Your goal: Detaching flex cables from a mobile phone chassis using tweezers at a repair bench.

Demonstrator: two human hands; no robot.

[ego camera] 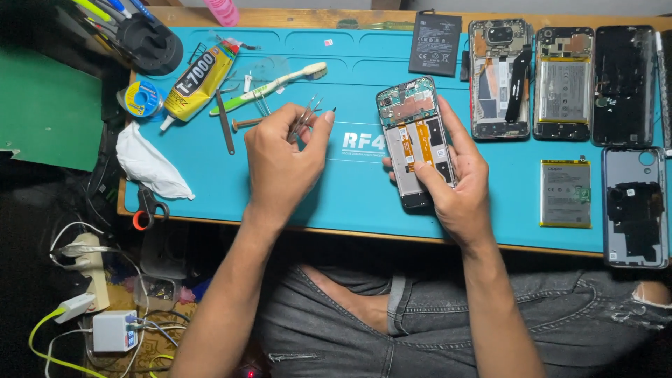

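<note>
1. Right hand (458,185) has its grip closed round the opened phone (416,143), thumb across its lower half, holding it above the blue mat (350,189)
2. Left hand (280,157) pinches tweezers (306,117), tips up, well left of the phone
3. Toothbrush (269,87) and glue tube (196,84) lie beyond on the bench

Wooden desk (294,15) under a teal work mat (350,189) that covers most of it. Left part of the mat — glue tube (198,84), toothbrush (269,87), solder wick spool (142,97), white cloth (150,164), red-handled cutters (148,208) at the front edge. Right part — black battery (435,43), two opened phones (498,77) (563,82) side by side, a dark phone panel (623,84), a loose battery (565,193), a grey back cover (635,206).
</note>
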